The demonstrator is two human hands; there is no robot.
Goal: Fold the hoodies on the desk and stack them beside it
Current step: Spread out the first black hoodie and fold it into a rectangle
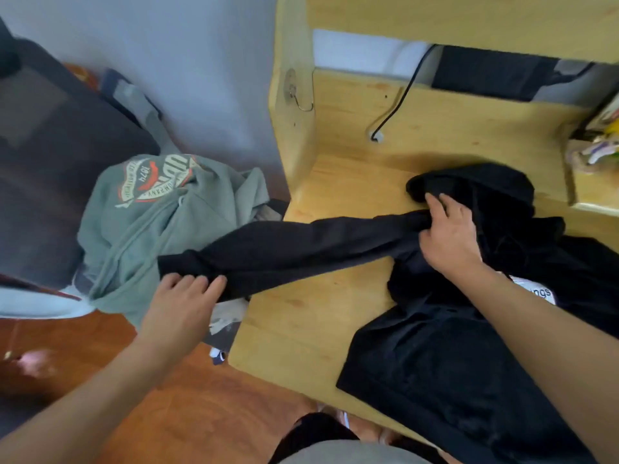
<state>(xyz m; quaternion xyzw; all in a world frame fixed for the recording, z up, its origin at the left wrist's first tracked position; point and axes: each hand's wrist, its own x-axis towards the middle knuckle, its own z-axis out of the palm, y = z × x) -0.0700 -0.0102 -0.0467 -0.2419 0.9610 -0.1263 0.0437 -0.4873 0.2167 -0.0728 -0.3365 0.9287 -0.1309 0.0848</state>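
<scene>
A black hoodie (435,356) lies spread on the wooden desk (321,316), its hood toward the back. One long sleeve stretches left past the desk's edge. My left hand (182,303) holds the sleeve's cuff end, fingers over the cloth, beyond the desk's left side. My right hand (449,232) grips the bunched cloth where the sleeve meets the shoulder. A grey-green hoodie (160,226) with a printed badge lies in a heap beside the desk, on the left.
A dark chair or bag (50,155) stands at the far left. More clothes (227,323) lie under the green hoodie by the desk's corner. A black cable (398,102) runs down the desk's back panel. Small items (596,149) crowd the right shelf. Below is red-brown floor (187,396).
</scene>
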